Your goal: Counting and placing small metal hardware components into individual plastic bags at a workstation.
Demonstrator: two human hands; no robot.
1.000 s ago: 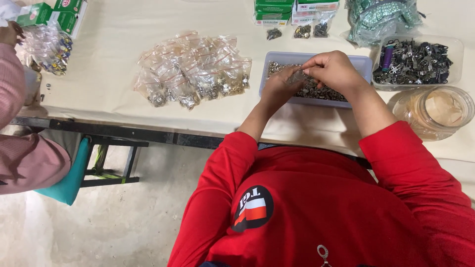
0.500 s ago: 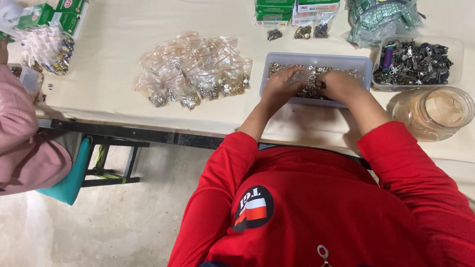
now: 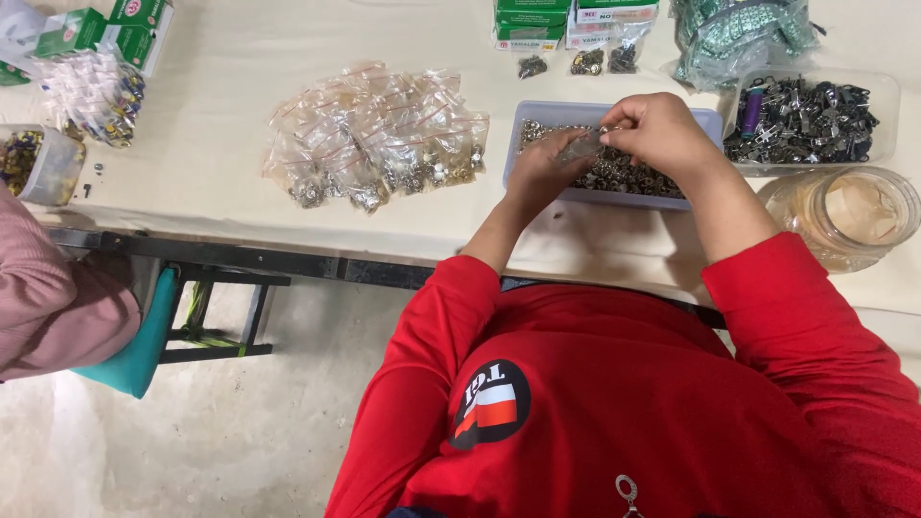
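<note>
Both hands meet over the shallow tray (image 3: 712, 119) of small metal pieces at twelve o'clock on the worktop (image 3: 221, 125). The left hand (image 3: 542, 171) pinches a small clear bag (image 3: 579, 148), its grip closed on it. The right hand (image 3: 654, 129) has its fingertips closed at the bag's top edge; a heap of filled bags (image 3: 379, 134) lies at ten o'clock.

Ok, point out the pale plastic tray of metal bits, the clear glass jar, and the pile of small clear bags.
pale plastic tray (image 3: 708, 118), head view, right rim
clear glass jar (image 3: 844, 217), head view, wall
pile of small clear bags (image 3: 376, 134), head view, middle
</note>
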